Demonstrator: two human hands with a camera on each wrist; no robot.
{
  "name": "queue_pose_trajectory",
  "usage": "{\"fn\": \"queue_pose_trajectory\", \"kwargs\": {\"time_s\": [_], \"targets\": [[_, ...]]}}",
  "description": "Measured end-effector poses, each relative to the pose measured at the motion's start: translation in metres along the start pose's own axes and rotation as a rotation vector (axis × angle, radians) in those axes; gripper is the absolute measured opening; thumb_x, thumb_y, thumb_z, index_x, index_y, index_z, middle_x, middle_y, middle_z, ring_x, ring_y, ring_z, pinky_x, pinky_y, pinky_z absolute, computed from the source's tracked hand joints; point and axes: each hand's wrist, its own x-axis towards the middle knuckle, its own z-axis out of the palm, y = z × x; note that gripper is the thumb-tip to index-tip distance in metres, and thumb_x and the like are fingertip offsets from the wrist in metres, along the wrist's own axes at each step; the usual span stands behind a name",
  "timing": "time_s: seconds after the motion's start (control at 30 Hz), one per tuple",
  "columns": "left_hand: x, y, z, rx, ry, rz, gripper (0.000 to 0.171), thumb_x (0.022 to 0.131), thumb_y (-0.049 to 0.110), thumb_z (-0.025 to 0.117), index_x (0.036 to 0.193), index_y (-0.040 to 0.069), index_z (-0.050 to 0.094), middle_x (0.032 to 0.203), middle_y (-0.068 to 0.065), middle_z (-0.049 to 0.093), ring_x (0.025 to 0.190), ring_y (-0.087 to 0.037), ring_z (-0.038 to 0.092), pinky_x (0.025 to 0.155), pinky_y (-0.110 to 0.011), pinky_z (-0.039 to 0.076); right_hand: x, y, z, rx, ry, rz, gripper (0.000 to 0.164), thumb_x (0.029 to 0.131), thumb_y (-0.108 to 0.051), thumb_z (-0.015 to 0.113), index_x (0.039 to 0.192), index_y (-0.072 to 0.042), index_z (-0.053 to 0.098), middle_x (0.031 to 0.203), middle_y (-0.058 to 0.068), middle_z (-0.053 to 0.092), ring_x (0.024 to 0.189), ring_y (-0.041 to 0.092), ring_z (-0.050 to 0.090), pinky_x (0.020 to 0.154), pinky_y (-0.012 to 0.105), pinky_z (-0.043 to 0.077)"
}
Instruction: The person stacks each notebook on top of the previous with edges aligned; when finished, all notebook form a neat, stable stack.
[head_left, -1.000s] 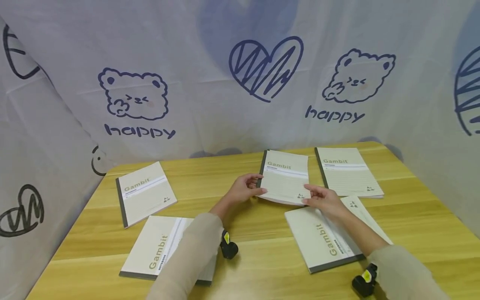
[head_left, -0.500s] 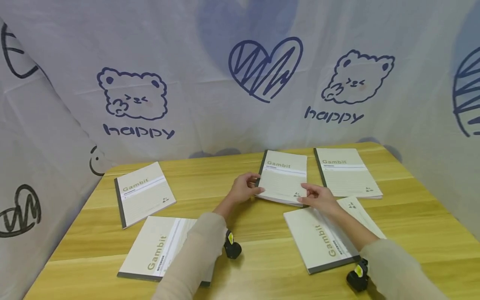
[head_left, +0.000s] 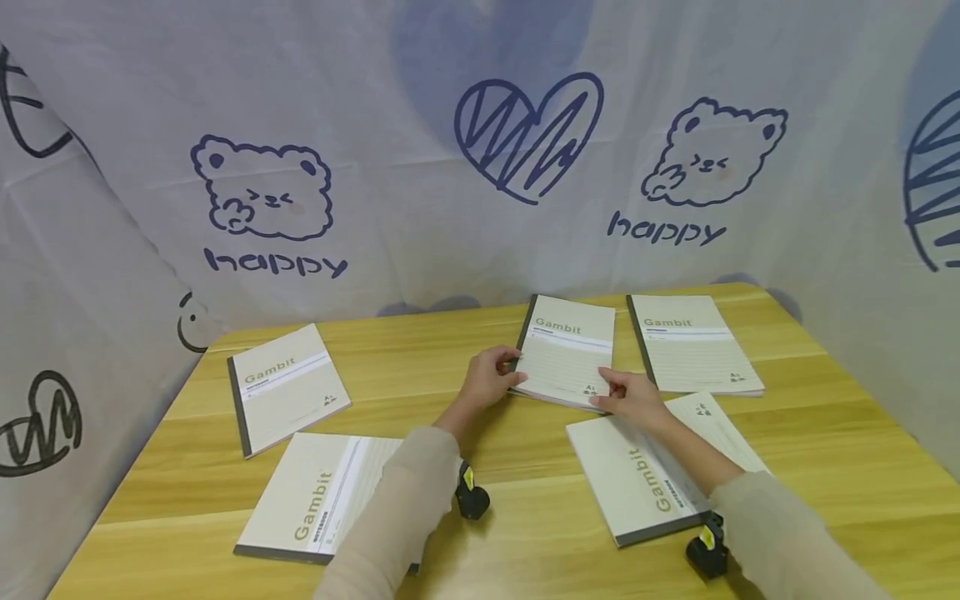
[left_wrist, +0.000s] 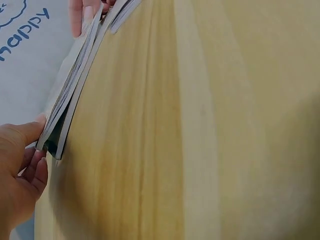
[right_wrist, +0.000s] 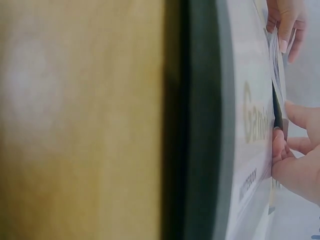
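Observation:
Both hands hold a cream "Gambit" notebook [head_left: 566, 346] with a dark spine at the back middle of the table. My left hand [head_left: 487, 379] pinches its near left corner, thumb on the cover and fingers beneath. At the near right corner, my right hand [head_left: 636, 400] grips it between thumb and fingers. In the left wrist view, the pages of the held notebook [left_wrist: 75, 82] slant over a second flat layer [left_wrist: 75, 102], with a dark wedge of space between them. Close below the right wrist lies another notebook [right_wrist: 250, 115], its spine toward the camera.
On the wooden table [head_left: 517, 517], one notebook [head_left: 288, 387] lies at the back left and another [head_left: 315, 500] at the front left, partly under the left sleeve. A notebook [head_left: 697, 342] lies back right; one [head_left: 637, 483] sits under the right forearm. A printed curtain [head_left: 405, 167] hangs behind.
The held notebook's near edge, bowed earlier, now looks straighter. My right hand has slid slightly left with its corner; the left hand has stayed nearly still.

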Motion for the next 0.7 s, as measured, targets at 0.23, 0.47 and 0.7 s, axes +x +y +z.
{"fn": "queue_pose_trajectory", "kwargs": {"time_s": [0.23,0.47,0.7], "targets": [[0.0002,-0.0051,0.0052,0.002,0.027,0.002,0.028,0.080,0.004,0.070,0.107,-0.004,0.064,0.103,-0.018,0.067,0.084,-0.020,0.055,0.075,-0.028,0.048,-0.0007,-0.0034,-0.0005,-0.055,-0.002,-0.004,0.057,0.082,-0.009,0.067,0.128,0.014,0.044,0.076,0.010,0.054,0.067,0.012,0.043,0.054,0.017,0.035],[-0.0012,-0.0030,0.0065,0.018,0.017,-0.016,0.030,0.083,0.005,0.067,0.111,-0.004,0.062,0.114,-0.019,0.065,0.100,-0.027,0.059,0.091,-0.039,0.049,-0.0005,-0.0046,-0.0007,-0.125,-0.016,-0.048,0.055,0.084,-0.010,0.065,0.128,0.014,0.044,0.073,0.007,0.050,0.062,0.012,0.040,0.051,0.019,0.031],[-0.0016,-0.0021,0.0065,0.041,0.013,-0.034,0.030,0.082,0.005,0.068,0.111,-0.004,0.063,0.115,-0.019,0.064,0.107,-0.028,0.060,0.095,-0.039,0.048,0.0014,-0.0013,0.0030,-0.151,-0.007,-0.073,0.055,0.083,-0.010,0.066,0.128,0.014,0.045,0.071,0.006,0.049,0.060,0.012,0.039,0.050,0.018,0.031]]}}
